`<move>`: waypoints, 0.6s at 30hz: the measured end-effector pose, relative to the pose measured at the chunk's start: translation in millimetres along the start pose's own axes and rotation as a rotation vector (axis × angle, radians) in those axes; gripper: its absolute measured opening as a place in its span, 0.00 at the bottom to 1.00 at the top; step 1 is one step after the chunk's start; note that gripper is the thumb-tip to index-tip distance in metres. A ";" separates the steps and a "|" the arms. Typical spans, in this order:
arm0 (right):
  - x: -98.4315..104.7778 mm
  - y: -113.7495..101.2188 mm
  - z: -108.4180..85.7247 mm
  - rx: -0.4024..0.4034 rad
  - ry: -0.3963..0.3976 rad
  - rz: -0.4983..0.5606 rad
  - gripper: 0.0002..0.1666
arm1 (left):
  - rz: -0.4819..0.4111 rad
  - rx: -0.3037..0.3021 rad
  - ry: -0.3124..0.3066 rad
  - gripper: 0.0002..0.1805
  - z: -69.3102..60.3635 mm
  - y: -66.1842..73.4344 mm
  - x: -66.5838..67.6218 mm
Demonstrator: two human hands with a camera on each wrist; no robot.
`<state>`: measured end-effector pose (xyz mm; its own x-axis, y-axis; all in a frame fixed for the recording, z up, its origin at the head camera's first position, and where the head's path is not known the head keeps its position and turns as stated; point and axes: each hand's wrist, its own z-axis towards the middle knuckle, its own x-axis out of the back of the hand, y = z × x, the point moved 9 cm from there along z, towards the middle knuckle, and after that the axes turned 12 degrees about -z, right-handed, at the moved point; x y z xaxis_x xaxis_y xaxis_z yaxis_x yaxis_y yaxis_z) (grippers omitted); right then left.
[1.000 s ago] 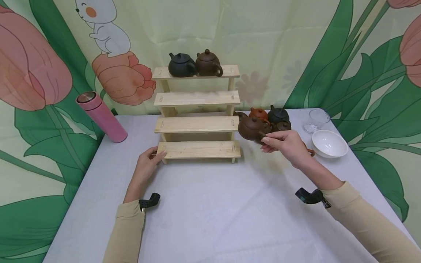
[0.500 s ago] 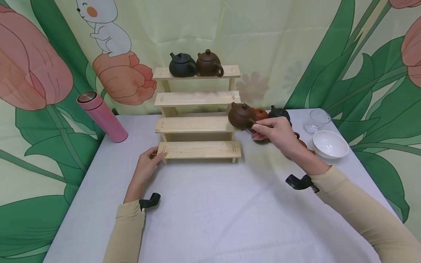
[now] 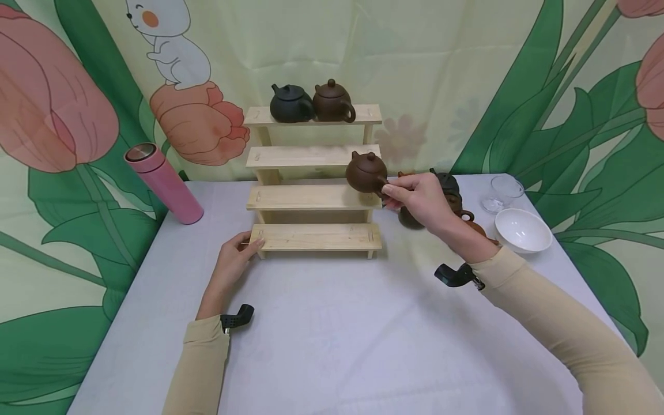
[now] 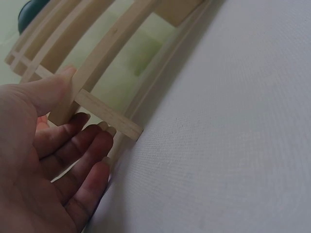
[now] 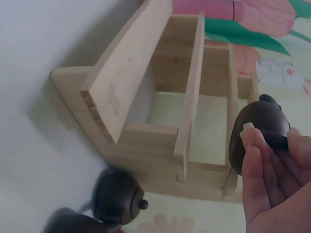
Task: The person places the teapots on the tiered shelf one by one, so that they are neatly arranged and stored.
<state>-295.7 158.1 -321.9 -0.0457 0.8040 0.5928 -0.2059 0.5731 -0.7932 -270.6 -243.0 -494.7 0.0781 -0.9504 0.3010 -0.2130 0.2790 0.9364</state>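
Observation:
A stepped wooden display stand (image 3: 313, 237) stands on the table. My left hand (image 3: 231, 266) grips the left end of its lowest board; in the left wrist view the thumb lies on top, the fingers (image 4: 92, 145) beneath. My right hand (image 3: 422, 202) pinches the handle of a dark brown teapot (image 3: 366, 173), raised off the table by the right ends of the middle boards. Seen from the right wrist, that teapot (image 5: 265, 116) hangs beside the stand, spout side hidden. On the top board sit a black teapot (image 3: 290, 106) and a brown teapot (image 3: 333, 104), side by side.
Several more teapots (image 3: 449, 185) cluster right of the stand, partly hidden behind my right hand. Further right are a clear glass cup (image 3: 502, 193) and a white bowl (image 3: 523, 230). A pink thermos (image 3: 166, 185) stands at the left. A printed cloth hangs behind the table.
My right hand has carried the brown teapot left and upward, from beside the clustered teapots to the right ends of the stand's boards. The left hand stays on the lowest board.

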 end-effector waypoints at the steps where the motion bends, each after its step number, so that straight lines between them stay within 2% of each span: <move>1: -1.2 -2.2 1.7 0.011 0.000 -0.002 0.16 | 0.000 -0.004 -0.001 0.37 0.1 0.3 0.1; 12: -13.8 -22.8 19.1 0.032 0.033 0.076 0.15 | -0.003 0.004 0.011 0.37 0.1 -0.3 -0.3; 18: -20.9 -32.4 27.1 0.063 0.060 0.032 0.12 | 0.003 -0.006 0.005 0.37 0.4 0.6 -0.5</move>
<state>-314.5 118.4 -304.7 0.0047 0.8308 0.5565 -0.2661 0.5375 -0.8002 -271.2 -242.3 -494.4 0.0827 -0.9488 0.3049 -0.2075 0.2829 0.9364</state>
